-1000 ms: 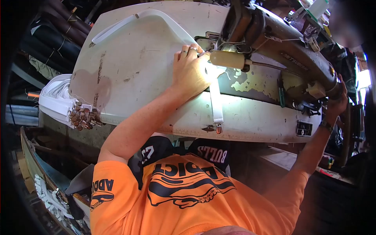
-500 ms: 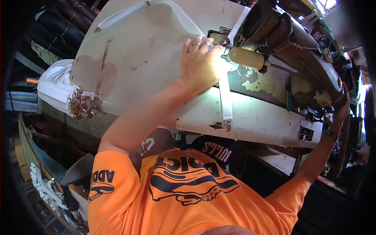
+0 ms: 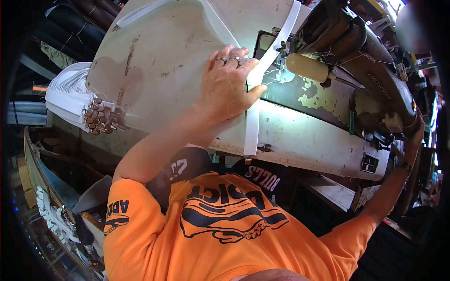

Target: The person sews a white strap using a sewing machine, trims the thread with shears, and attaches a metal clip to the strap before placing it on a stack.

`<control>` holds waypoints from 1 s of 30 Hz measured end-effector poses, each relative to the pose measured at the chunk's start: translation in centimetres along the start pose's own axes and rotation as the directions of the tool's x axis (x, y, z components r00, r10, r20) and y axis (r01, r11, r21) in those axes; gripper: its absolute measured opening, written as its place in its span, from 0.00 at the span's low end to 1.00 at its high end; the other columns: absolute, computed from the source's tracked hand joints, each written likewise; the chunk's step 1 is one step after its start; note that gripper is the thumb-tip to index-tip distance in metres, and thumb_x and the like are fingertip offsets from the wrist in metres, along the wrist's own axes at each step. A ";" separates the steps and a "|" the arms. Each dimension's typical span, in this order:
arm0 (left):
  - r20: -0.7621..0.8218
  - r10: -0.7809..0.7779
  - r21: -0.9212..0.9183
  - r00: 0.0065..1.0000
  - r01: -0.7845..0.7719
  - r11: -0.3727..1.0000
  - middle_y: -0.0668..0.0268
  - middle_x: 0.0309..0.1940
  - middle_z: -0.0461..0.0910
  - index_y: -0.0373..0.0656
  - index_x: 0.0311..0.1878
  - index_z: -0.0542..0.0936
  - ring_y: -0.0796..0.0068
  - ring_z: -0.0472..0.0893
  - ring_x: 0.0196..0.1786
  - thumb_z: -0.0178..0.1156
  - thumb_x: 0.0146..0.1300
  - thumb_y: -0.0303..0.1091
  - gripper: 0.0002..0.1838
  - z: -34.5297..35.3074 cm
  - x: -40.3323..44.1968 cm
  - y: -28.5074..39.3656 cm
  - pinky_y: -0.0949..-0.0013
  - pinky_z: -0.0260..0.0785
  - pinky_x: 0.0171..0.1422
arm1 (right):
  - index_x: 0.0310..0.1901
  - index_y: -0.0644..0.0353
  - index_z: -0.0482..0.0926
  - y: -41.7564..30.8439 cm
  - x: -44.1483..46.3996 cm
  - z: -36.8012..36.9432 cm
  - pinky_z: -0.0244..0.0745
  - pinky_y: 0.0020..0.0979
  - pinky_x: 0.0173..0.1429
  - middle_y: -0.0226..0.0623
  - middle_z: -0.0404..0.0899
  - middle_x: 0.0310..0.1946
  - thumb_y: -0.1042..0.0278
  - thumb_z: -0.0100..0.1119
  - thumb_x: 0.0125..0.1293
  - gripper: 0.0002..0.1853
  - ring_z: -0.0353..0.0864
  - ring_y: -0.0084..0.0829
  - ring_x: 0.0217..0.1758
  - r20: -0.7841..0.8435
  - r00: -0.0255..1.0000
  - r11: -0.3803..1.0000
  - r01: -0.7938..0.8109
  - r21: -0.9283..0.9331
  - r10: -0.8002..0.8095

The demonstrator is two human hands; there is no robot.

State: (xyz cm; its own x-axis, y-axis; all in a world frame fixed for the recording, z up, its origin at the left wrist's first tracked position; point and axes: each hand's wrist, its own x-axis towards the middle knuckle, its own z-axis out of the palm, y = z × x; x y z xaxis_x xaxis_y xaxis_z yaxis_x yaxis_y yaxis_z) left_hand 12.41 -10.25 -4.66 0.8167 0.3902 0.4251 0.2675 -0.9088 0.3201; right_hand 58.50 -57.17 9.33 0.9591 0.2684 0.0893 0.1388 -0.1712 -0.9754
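Observation:
My left hand [image 3: 227,86] lies palm down on the white table of a sewing machine [image 3: 375,79], fingers spread, with two rings on it. A white strap [image 3: 252,129] runs under its thumb and index finger. The strap's lower end, with a small metal clip [image 3: 248,159], hangs at the table's front edge; its upper part slants up beside the needle area. Thin threads stretch from the strap to the lit needle area. My right hand [image 3: 416,129] is at the far right end of the machine head; its fingers are mostly hidden.
A bundle of white straps with metal clips [image 3: 70,100] hangs over the table's left edge. Another white band [image 3: 145,14] lies across the back of the table. A cream cylindrical lamp [image 3: 307,67] stands close by the needle area. Dark rolls [image 3: 70,30] are at the upper left.
My left hand has shifted left, away from the needle area, and its thumb now shows. The strap has moved left with it, exposing threads and the metal plate. My right hand stays at the machine's end.

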 end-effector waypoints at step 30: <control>-0.014 -0.018 -0.072 1.000 0.017 0.997 0.53 0.69 0.76 0.35 0.63 0.81 0.51 0.66 0.77 0.75 0.59 0.52 0.36 -2.4 -2.3 -1.0 0.49 0.56 0.81 | 0.66 0.65 0.80 0.3 0.6 0.0 0.60 0.33 0.80 0.39 0.81 0.65 0.55 0.43 0.79 0.27 0.75 0.33 0.71 0.080 0.990 0.990 0.125 -0.061 -0.120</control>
State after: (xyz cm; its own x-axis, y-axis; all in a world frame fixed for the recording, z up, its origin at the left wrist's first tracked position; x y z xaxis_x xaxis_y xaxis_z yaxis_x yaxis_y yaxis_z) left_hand 9.00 -9.86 -3.91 0.8045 0.4089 0.4308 0.2443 -0.8889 0.3875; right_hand 59.15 -57.06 9.12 0.9128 0.3618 0.1896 0.2727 -0.1941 -0.9423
